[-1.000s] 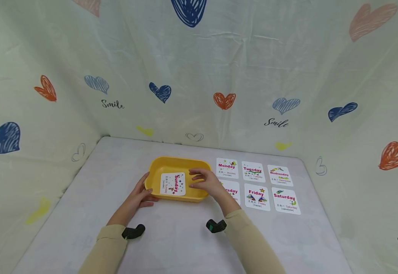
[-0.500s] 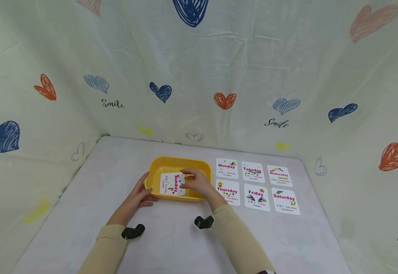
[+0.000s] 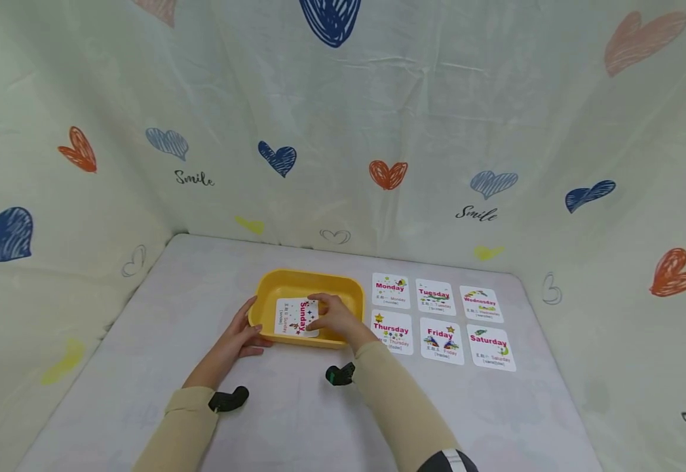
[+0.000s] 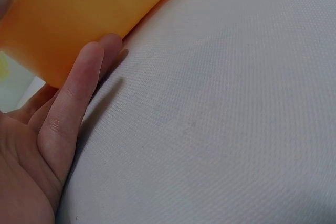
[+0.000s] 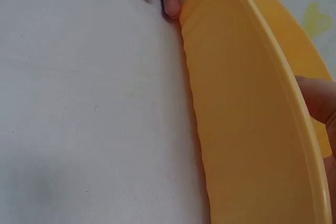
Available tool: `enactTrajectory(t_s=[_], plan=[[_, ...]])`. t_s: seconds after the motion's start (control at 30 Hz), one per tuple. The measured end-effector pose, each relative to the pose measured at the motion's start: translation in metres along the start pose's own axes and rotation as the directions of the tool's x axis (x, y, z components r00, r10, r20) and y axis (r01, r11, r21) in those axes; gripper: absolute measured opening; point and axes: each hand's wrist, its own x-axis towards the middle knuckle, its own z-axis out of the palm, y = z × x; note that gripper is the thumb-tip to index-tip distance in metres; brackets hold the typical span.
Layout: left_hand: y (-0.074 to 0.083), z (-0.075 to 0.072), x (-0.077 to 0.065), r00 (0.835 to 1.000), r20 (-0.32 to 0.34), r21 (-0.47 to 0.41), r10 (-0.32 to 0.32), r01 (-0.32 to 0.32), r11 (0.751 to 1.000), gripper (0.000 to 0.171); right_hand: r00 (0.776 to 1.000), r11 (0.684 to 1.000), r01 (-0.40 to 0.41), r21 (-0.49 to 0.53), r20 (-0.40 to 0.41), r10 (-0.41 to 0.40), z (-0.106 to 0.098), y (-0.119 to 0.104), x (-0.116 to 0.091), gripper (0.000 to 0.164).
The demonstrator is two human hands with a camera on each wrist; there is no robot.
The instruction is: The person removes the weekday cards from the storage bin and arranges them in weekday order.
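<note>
A yellow plastic tray [image 3: 289, 282] stands on the table, and a white "Sunday" card [image 3: 286, 316] lies in it, turned sideways. The left hand [image 3: 236, 341] grips the tray's left end, with the thumb at the rim and other fingers low against the outer wall, as the left wrist view shows. The right hand [image 3: 341, 321] reaches into the tray over the card's right part. Its thumb and fingers are spread apart there, and the card lies flat beneath them. In the right wrist view the tray wall hides the card and most of the right hand.
Right of the tray several day cards lie in two rows, among them a Monday card [image 3: 390, 290] and a Saturday card [image 3: 491, 347]. Behind the table [image 3: 284, 419] hangs a pale cloth [image 3: 331, 111] printed with hearts. Each wrist carries a black camera.
The right hand has moved left and over the Sunday card, baring the Thursday card. The left hand and tray have hardly moved.
</note>
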Motion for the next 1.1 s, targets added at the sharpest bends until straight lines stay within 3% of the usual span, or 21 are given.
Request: enactTrajectory(t_s=[0.43, 0.83, 1.1], plan=[[0.003, 0.002, -0.002, 1.000, -0.020, 0.010, 0.007, -0.007, 1.000, 0.073, 0.996, 0.987, -0.087, -0.137, -0.029, 0.084, 0.002, 0.002, 0.016, 0.080], [0.000, 0.002, -0.004, 1.000, -0.025, 0.013, 0.014, -0.014, 1.000, 0.073, 0.996, 0.989, -0.085, -0.122, -0.047, 0.080, 0.003, -0.005, 0.007, 0.082], [-0.001, 0.004, -0.002, 0.999, -0.030, 0.018, 0.015, -0.014, 1.000, 0.071, 0.992, 0.983, -0.115, -0.145, -0.059, 0.108, 0.002, -0.001, 0.015, 0.082]])
